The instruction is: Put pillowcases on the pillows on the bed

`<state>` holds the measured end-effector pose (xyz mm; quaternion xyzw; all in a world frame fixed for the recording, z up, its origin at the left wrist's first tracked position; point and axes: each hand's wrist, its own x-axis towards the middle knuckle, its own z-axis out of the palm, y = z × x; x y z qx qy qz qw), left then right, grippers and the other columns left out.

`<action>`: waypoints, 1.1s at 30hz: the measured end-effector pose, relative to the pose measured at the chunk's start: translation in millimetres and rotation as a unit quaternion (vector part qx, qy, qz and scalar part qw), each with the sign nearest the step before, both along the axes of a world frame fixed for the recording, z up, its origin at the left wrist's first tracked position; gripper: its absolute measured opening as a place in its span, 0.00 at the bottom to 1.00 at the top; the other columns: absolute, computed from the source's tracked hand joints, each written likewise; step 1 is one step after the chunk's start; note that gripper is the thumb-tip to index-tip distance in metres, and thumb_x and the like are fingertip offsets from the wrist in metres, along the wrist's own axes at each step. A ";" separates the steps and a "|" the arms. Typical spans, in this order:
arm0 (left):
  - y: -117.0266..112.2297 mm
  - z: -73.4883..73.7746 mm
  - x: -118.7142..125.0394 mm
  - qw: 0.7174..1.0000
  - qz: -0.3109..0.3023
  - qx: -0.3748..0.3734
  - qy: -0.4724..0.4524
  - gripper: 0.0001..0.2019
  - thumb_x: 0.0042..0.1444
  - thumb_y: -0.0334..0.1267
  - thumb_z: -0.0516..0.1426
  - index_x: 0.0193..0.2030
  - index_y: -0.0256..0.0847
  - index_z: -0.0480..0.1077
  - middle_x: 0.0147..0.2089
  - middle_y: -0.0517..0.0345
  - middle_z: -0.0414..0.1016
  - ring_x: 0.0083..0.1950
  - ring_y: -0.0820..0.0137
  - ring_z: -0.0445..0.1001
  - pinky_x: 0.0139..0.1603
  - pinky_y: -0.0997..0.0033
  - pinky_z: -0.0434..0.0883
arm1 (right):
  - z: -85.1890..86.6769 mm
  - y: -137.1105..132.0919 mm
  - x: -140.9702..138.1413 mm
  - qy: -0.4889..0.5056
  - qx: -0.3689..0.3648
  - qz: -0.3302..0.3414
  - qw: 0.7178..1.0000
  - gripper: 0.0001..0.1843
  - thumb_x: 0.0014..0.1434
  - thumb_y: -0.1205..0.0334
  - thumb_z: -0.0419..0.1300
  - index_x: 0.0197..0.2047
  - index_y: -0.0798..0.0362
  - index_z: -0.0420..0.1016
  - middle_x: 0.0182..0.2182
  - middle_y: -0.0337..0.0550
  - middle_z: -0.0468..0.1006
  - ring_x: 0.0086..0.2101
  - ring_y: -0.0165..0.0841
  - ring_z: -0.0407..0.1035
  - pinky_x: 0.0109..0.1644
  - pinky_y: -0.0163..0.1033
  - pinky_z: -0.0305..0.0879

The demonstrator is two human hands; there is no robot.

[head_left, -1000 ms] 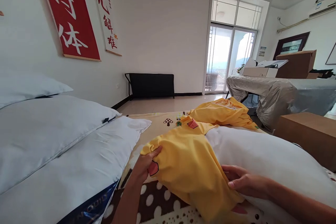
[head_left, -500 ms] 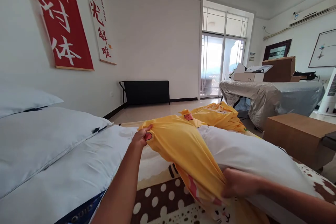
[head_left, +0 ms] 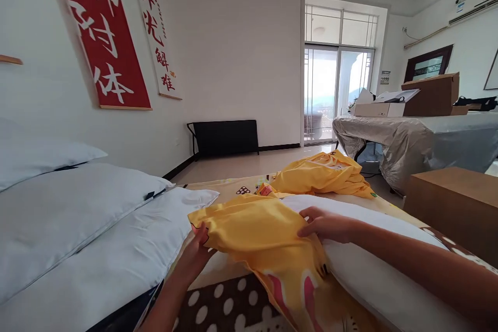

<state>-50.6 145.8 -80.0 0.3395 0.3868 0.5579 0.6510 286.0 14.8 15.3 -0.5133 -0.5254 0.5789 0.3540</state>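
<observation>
A yellow pillowcase (head_left: 257,228) with pink rabbit ears printed on it stretches between my hands. My left hand (head_left: 196,254) pinches its left corner, thumb on top. My right hand (head_left: 322,224) grips its upper right edge, with fingertips and thumb on the cloth. Beneath my right forearm lies a white pillow (head_left: 361,264), partly covered by the pillowcase. The lower end of the pillowcase runs out of the bottom of the view. Another bundle of yellow cloth (head_left: 322,174) lies crumpled beyond the pillow.
White pillows (head_left: 89,212) are stacked at the left. Under everything is a brown and cream patterned blanket (head_left: 218,301). A cardboard box (head_left: 455,207) and a plastic-covered table (head_left: 404,140) stand at the right; a black folded panel (head_left: 225,137) leans near the back wall.
My right hand has moved up along the pillowcase from its lower part to its upper right edge. My left hand, still pinching the corner, is lower and slightly left.
</observation>
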 end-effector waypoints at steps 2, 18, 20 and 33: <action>-42.1 -25.9 12.0 0.999 -0.042 -0.011 0.022 0.18 0.55 0.49 0.57 0.52 0.48 0.68 0.54 0.54 0.73 0.49 0.62 0.75 0.44 0.61 0.74 | -3.5 11.9 9.9 0.046 -0.008 0.006 0.999 0.22 0.40 0.62 0.70 0.40 0.53 0.72 0.34 0.39 0.77 0.35 0.32 0.73 0.34 0.32 0.67; -182.5 -57.2 206.6 0.942 -0.114 0.166 0.269 0.28 0.50 0.63 0.53 0.19 0.37 0.64 0.20 0.59 0.63 0.26 0.73 0.60 0.27 0.73 0.59 | -41.6 23.2 38.8 0.202 0.050 -0.078 0.975 0.13 0.43 0.64 0.67 0.34 0.55 0.73 0.31 0.44 0.80 0.29 0.33 0.74 0.33 0.35 0.70; -191.5 -63.2 219.0 0.932 -0.147 0.175 0.282 0.28 0.51 0.63 0.52 0.18 0.38 0.62 0.20 0.58 0.62 0.24 0.73 0.59 0.26 0.73 0.57 | -43.9 25.0 39.0 0.192 0.042 -0.099 0.975 0.13 0.45 0.61 0.67 0.35 0.55 0.74 0.30 0.44 0.80 0.29 0.33 0.74 0.34 0.36 0.71; -188.2 -57.1 235.0 0.925 -0.245 0.135 0.257 0.32 0.47 0.70 0.48 0.14 0.41 0.55 0.12 0.63 0.54 0.17 0.77 0.53 0.21 0.73 0.49 | -46.6 1.3 37.7 0.179 0.008 0.056 0.982 0.21 0.46 0.55 0.69 0.42 0.54 0.75 0.40 0.44 0.79 0.39 0.34 0.74 0.46 0.36 0.68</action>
